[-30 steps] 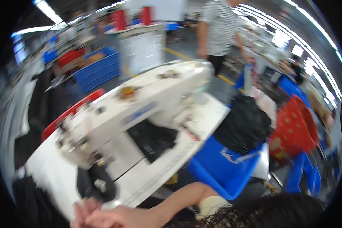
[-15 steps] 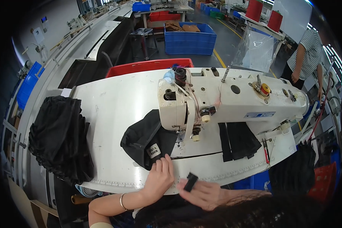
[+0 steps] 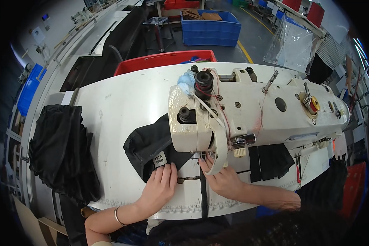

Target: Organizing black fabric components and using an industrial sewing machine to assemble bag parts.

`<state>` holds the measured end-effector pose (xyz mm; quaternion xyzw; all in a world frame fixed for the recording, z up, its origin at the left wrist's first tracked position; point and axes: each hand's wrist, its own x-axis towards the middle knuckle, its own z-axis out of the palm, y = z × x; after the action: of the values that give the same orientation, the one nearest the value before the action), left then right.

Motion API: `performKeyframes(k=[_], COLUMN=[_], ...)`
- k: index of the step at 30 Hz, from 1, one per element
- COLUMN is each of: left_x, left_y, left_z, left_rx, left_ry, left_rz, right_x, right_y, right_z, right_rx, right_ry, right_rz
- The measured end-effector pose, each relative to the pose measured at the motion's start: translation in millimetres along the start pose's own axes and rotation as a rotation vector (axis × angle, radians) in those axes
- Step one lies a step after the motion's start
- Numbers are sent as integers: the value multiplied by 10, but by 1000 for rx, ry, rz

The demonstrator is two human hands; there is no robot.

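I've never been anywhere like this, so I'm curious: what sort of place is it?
Probably a sewing workshop or garment factory: a white sewing machine stands on the worktable, black cloth pieces are stacked at the left, and what look like big red thread cones stand behind.

Glossy, painted-looking metal sewing machine (image 3: 250, 110) on a smooth tabletop (image 3: 119, 110) with a soft sheen. Matt black cloth piece (image 3: 145, 143) bearing a smooth label (image 3: 160, 158); matt strip (image 3: 203, 194) that looks like cloth; rumpled, dull cloth stack (image 3: 63, 151). Shiny metal bangle (image 3: 117, 215), shiny metal pin (image 3: 269, 82) on the machine, clear glossy plastic sheet (image 3: 291, 47), smooth plastic bin (image 3: 151, 61), ribbed plastic crate (image 3: 211, 34).
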<state>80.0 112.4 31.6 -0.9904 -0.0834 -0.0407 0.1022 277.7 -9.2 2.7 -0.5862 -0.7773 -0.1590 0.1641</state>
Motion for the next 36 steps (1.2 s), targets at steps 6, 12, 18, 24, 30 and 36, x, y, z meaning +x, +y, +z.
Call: performKeyframes(k=[6, 12, 18, 24, 30, 36], left_x=[-52, -60, 246, 527, 472, 432], left_y=[-34, -161, -113, -126, -83, -131], left_z=[11, 115, -117, -203, -1, 363], left_rx=[-31, 9, -70, -885, -282, -554], left_ry=[13, 29, 354, 24, 152, 200], left_rz=[-3, -2, 50, -144, -12, 64], right_x=[-56, -5, 43, -9, -186, -151], right_y=[24, 9, 27, 190, 160, 155], right_z=[-75, -109, -50, 137, 298, 202], right_rx=[-11, -98, -74, -32, 112, 107], right_ry=[-60, -27, -67, -88, -40, 5], right_rz=[15, -72, -146, -55, 0, -17])
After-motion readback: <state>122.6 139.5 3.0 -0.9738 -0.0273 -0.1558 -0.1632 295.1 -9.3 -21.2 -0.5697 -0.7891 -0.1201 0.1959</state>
